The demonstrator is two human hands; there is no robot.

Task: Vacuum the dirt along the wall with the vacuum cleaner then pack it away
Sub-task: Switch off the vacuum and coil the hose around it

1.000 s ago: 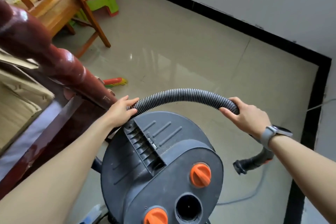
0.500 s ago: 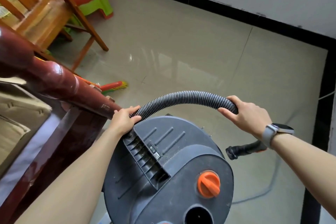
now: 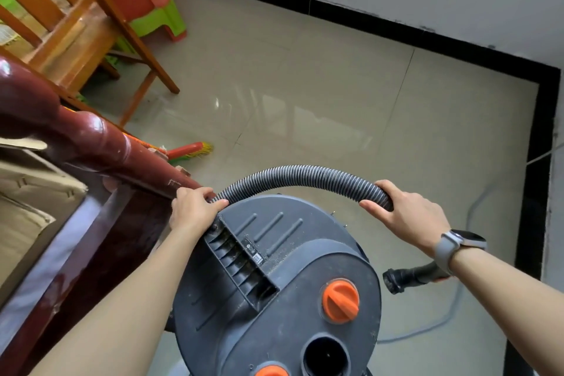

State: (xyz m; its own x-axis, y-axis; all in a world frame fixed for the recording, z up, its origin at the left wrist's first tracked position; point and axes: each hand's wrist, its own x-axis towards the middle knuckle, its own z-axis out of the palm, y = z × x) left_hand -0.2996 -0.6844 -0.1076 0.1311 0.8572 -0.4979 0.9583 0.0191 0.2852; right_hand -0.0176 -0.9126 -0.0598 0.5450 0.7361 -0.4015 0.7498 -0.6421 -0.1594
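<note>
- Tiled floor, black skirting, wall corner ahead.
- Since a second ago: hose arc sits lower over the vacuum cleaner; likely coiling it for packing away.
- Left hand grips the hose's near end; right hand curls round the far end, arms outstretched.
- Nozzle hangs below the right wrist.

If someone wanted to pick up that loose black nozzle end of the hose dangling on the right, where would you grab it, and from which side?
Probably on the smooth curved neck of the nozzle end, just behind its open mouth, coming from above. It hangs roughly level below the right hand, mouth pointing toward the vacuum cleaner, so the top is exposed. The ribbed hose flexes; the neck looks stiffer.
</note>
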